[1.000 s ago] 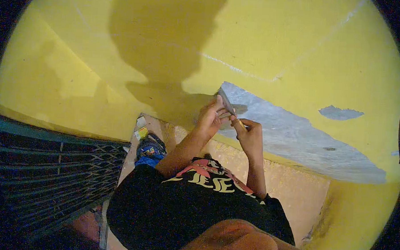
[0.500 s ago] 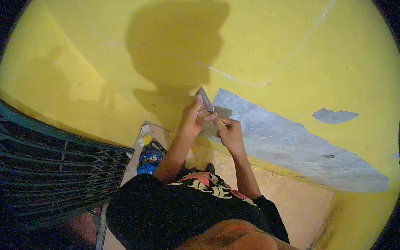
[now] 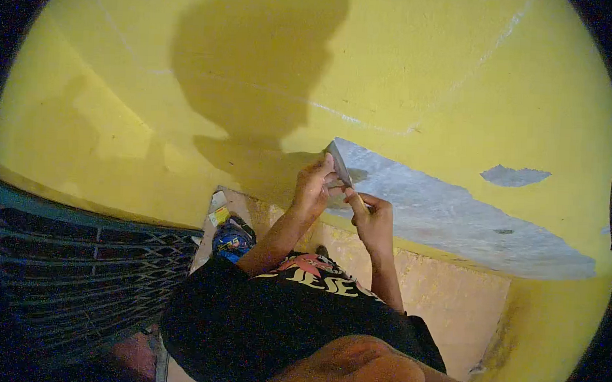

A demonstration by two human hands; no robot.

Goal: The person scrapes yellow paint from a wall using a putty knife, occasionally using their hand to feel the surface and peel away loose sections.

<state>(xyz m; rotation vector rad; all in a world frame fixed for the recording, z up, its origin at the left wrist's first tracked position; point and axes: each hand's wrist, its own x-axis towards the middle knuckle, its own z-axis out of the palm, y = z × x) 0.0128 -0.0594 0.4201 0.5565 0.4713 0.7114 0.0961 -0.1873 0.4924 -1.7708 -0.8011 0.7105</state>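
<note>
A putty knife (image 3: 340, 165) with a broad grey blade is held up in front of the yellow wall (image 3: 407, 66), its far corner at the edge of the bare grey patch (image 3: 442, 204). My right hand (image 3: 375, 223) is closed round its light-coloured handle. On the blade's left side, my left hand (image 3: 313, 190) grips the metal, thumb laid along the blade. The patch has a ragged border where the yellow paint is gone. A smaller grey spot (image 3: 515, 176) lies to its right.
On the pale floor (image 3: 425, 285) below the wall stands a blue container (image 3: 232, 241) with printed labels. A dark folding metal gate (image 3: 77, 263) fills the left side. Chalk-like white lines (image 3: 461, 78) run across the wall, and a head-shaped shadow falls on it.
Both hands have moved a little to the right with the putty knife, so the blade now overlaps the left end of the grey patch. The head's shadow has shifted slightly left.
</note>
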